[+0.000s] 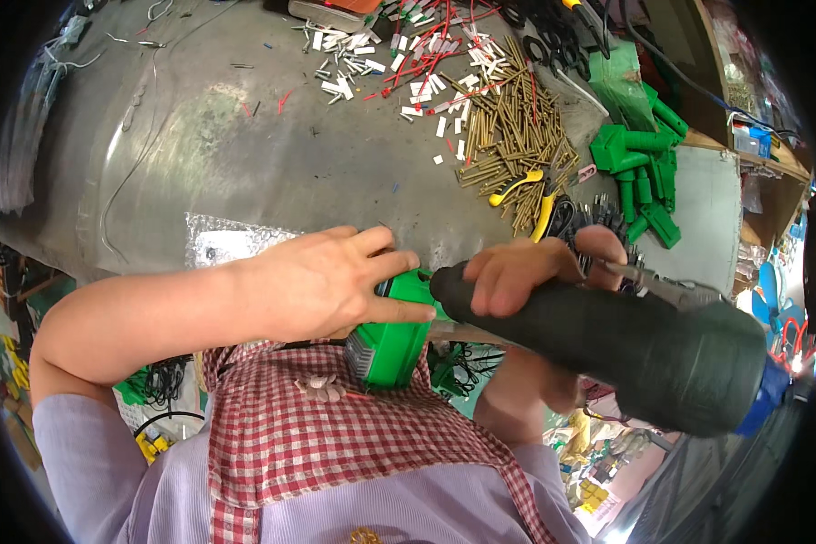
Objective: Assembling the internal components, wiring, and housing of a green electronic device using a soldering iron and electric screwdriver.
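Against the table's near edge, my left hand grips a green plastic housing that has a grey ribbed side. Its fingers reach over the top of the part. My right hand is wrapped round a thick black electric screwdriver with a blue rear end. The tool lies nearly level, and its nose meets the right side of the green housing. The contact point itself is hard to make out. Bubble wrap lies on the table beyond my left forearm.
On the metal table, long brass-coloured screws lie heaped beside small white pieces and red wires. Yellow-handled pliers rest at that heap's near edge. More green plastic parts are piled at the right, near black-handled scissors.
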